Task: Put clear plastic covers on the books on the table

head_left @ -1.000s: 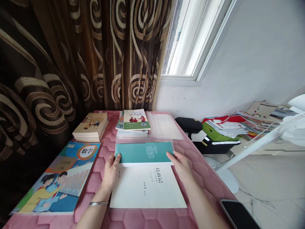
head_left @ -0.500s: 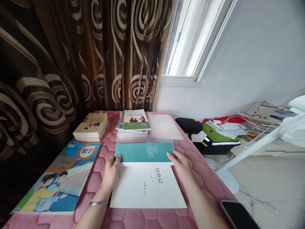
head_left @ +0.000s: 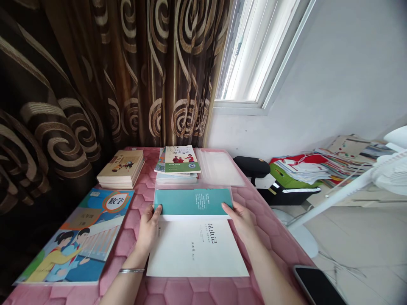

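An open book point(head_left: 197, 250) lies before me with its white title page facing up. Its teal cover flap point(head_left: 181, 202) is turned away from me, and a clear plastic book cover point(head_left: 190, 185) shows along the flap's far edge. At the flap's left end, my left hand point(head_left: 150, 224) pinches the edge, thumb on top. My right hand point(head_left: 242, 218) grips the right end in the same way. The fingers under the flap are hidden on both sides.
A maths textbook point(head_left: 79, 237) lies at left on the pink padded surface point(head_left: 184, 290). Behind are a stack of tan books point(head_left: 122, 167), another book pile point(head_left: 181, 160) and clear plastic covers point(head_left: 219, 167). A phone point(head_left: 318, 286) sits at right, near a white fan point(head_left: 337, 195).
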`<state>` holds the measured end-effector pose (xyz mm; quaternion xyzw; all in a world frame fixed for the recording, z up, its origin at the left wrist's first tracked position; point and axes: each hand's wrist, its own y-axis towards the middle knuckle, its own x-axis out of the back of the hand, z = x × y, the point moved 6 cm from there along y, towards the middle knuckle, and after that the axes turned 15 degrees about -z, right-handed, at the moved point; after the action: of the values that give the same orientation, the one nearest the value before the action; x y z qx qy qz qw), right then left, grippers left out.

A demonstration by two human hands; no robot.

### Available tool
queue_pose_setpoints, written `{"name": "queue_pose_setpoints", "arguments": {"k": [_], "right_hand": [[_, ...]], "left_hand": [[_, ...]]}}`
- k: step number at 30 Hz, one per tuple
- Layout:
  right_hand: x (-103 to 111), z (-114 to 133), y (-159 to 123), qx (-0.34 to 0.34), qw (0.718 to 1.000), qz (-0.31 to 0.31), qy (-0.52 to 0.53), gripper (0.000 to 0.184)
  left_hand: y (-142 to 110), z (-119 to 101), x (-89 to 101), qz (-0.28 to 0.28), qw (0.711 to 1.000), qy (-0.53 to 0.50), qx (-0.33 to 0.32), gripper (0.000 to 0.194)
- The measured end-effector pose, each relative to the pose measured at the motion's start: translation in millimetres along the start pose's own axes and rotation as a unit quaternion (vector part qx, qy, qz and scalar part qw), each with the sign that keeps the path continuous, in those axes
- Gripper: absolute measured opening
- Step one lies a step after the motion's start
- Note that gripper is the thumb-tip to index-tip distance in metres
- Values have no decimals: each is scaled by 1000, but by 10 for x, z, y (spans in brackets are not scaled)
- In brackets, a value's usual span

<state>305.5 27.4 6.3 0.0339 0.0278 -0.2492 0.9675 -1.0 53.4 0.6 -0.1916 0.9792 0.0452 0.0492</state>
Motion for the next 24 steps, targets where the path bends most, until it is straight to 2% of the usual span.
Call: {"name": "queue_pose_setpoints", "arguments": {"k": [3, 8, 16, 24], "right_hand": [[-11, -41, 13, -5, 1000, 18, 9, 37], [13, -82, 28, -1, 1000, -9, -14, 41], [15, -68, 25, 6, 1000, -16, -27, 36], [-12, -43, 26, -1, 999, 41, 10, 38]], "left_hand": [[-3, -6, -3, -2, 1000, 4, 0, 40], [-10, -36, -1, 2, 1000, 6, 2, 39], [-19, -7, 4, 23, 1000, -5, 20, 31], [-7, 13, -21, 25, 999, -8, 23, 37]]}}
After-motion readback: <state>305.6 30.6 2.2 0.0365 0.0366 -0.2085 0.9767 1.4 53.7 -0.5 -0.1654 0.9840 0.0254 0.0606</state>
